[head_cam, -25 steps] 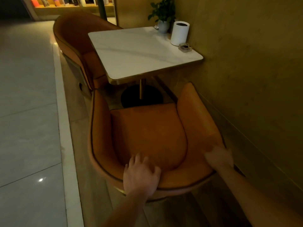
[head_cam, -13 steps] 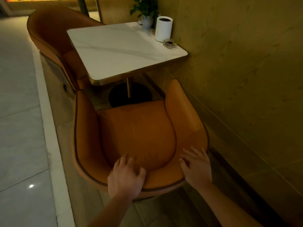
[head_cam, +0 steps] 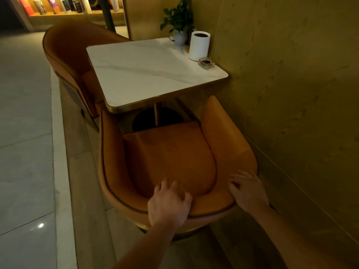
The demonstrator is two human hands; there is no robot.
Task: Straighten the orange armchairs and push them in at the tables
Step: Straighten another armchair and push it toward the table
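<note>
Near armchair [head_cam: 169,158] stands at the near side of the table [head_cam: 147,74], open front toward it, arm tips at the table's edge. Its seat front stops short, and the dark pedestal base [head_cam: 157,117] shows between. Its right arm is close to the wall [head_cam: 291,94]. Far armchair [head_cam: 68,55] sits at the table's left side. Left hand [head_cam: 169,204] grips the backrest's top rim, fingers curled over onto the inner face. Right hand [head_cam: 247,193] lies flatter on the rim nearer the wall, fingers spread and fairly straight, holding nothing. Chair: one-piece tub shell, smooth orange leather-like covering, dark piping, padded seat cushion, brass-coloured band at the foot. Judgement: heavy, shell stiff, padding yields slightly. The covering is probably slick, so a flat palm may slide. Best hold is the backrest rim, one hand each side of centre, to steer it squarely. Table top: white marble look, rounded corners, gold edge. It carries a white cylinder [head_cam: 199,46], potted plant [head_cam: 178,20] and glass ashtray [head_cam: 206,63].
</note>
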